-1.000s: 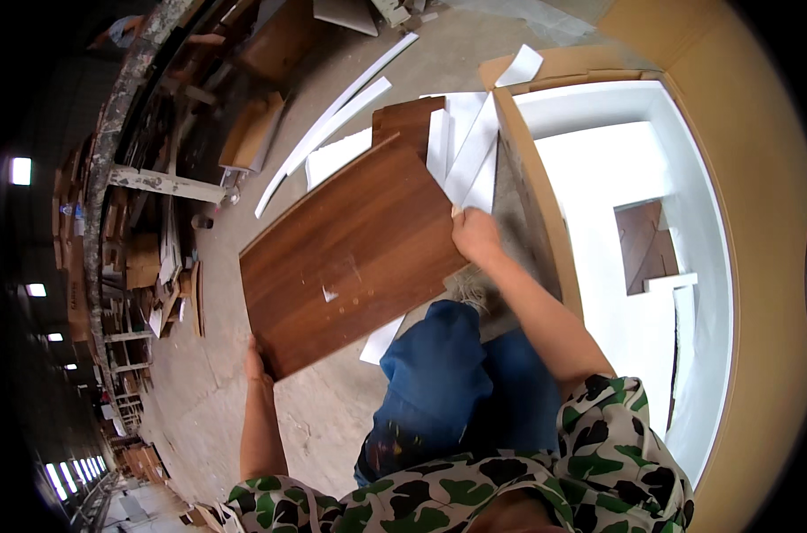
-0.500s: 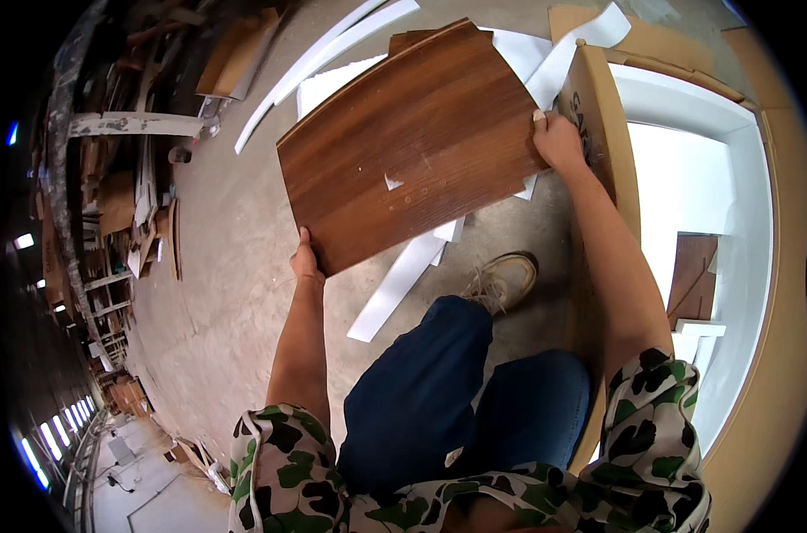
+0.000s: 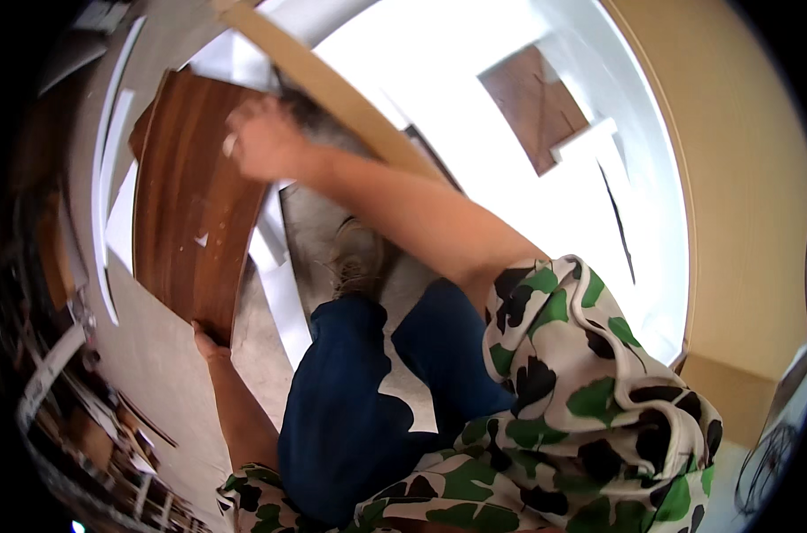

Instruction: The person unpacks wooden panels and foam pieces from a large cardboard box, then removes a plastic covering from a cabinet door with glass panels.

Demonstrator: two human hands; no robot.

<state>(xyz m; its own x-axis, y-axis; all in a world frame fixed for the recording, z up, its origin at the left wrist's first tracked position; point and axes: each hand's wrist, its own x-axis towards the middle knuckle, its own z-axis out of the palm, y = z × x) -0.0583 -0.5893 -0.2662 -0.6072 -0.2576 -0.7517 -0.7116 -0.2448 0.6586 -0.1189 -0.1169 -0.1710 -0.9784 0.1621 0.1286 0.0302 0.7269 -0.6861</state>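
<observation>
A dark brown wood-grain board (image 3: 190, 191) is at the left of the view, with a small pale mark on its face. My left hand (image 3: 210, 344) is closed on its near edge. Over the board's far right part is my right hand (image 3: 266, 140), its fingers pointing left and smeared by motion; whether it touches the board cannot be made out. Beneath and beside the board lie white foam pieces (image 3: 283, 311) on the concrete floor.
To the right stands a large open cardboard box (image 3: 368, 115) lined with white foam (image 3: 475, 240). Inside it a brown panel (image 3: 535, 107) shows through a gap. Long white strips (image 3: 106, 178) lie at the left, near stacked scrap (image 3: 92, 435). My shoe (image 3: 357, 258) is beside the box.
The view has turned toward the box. The board appears farther left and more upright. My right hand has left its place on the board's right edge; my left hand keeps hold.
</observation>
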